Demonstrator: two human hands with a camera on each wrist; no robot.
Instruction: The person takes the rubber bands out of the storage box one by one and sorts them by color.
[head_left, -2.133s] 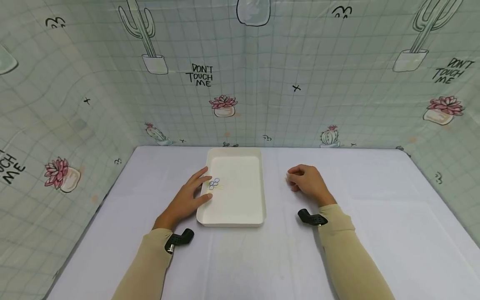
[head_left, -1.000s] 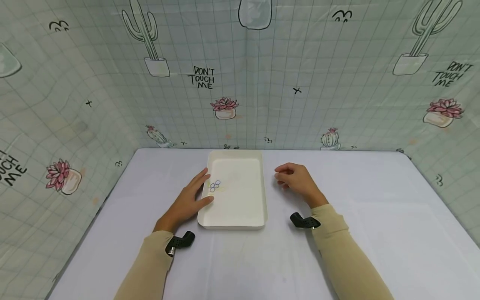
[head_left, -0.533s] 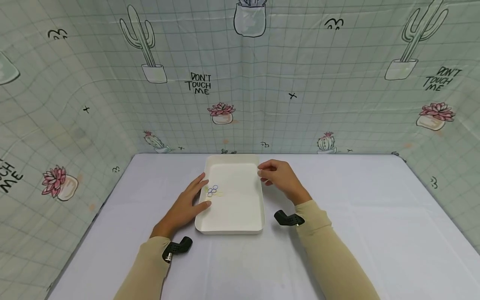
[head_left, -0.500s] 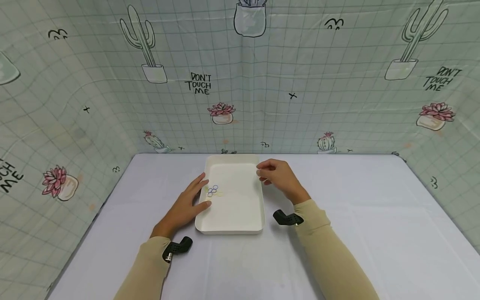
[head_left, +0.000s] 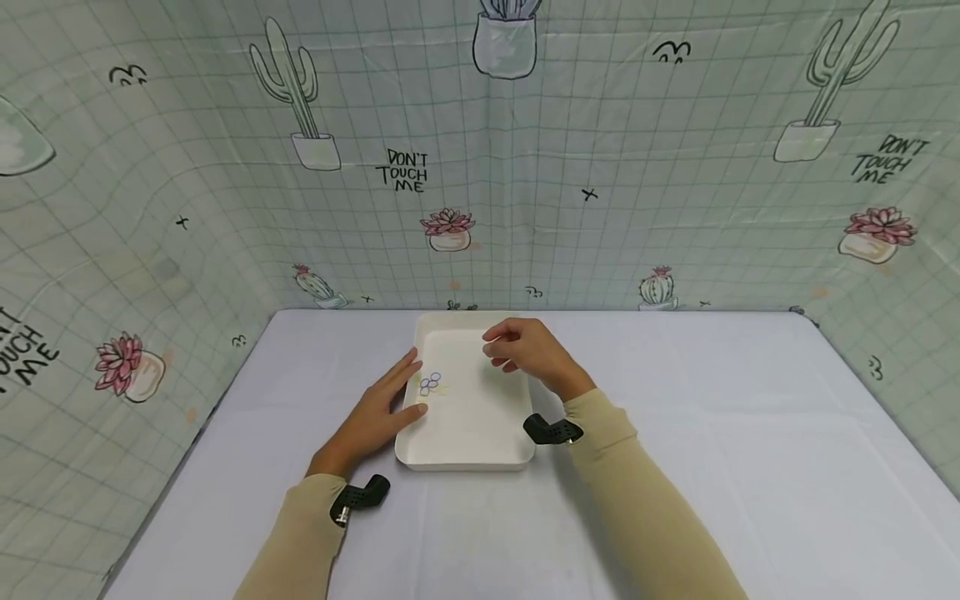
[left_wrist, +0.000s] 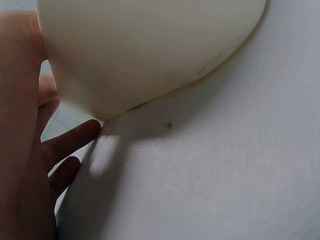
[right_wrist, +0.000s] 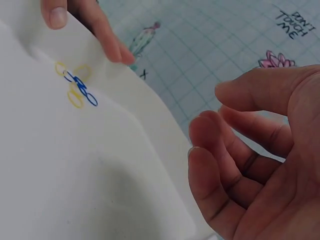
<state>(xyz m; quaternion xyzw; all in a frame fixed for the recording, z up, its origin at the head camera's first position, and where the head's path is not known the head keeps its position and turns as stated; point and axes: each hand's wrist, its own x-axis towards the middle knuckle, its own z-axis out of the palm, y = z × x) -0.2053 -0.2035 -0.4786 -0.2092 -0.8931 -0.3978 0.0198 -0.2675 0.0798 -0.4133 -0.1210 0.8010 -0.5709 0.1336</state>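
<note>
Since the earlier head frames, the right hand (head_left: pixel 525 350) has travelled leftward from the bare desk beside the tray to a position above the tray's far right portion, while the left hand (head_left: pixel 382 408) has kept its place at the tray's left rim. The shallow cream-white rectangular plastic tray (head_left: pixel 480 433) lies on the white cloth-covered desk (head_left: pixel 712 433) with its long axis running away from the person, from the near edge toward the cactus-print backdrop (head_left: pixel 525 167). A small cluster of thin blue and yellow rubber bands (head_left: pixel 431 384) rests on the tray floor close to the left rim, roughly midway along the long axis. The left hand lies flat with fingers extended and slightly spread, its thumb and fingertips touching the left rim just beside the cluster; in the right wrist view two of its fingertips (right_wrist: pixel 54 15) show at the rim, just beyond the bands (right_wrist: pixel 77 90). The right hand (right_wrist: pixel 260 160) holds nothing; its fingers are loosely curled, thumb and forefinger apart, and it hovers above the tray without visible contact. From the right hand the cluster lies to the left and slightly nearer the person, across the tray's short axis. The left hand is plainly the nearer of the two to the bands. The left wrist view shows only the tray's outer wall (left_wrist: pixel 150 50) against the palm (left_wrist: pixel 20 150).
</note>
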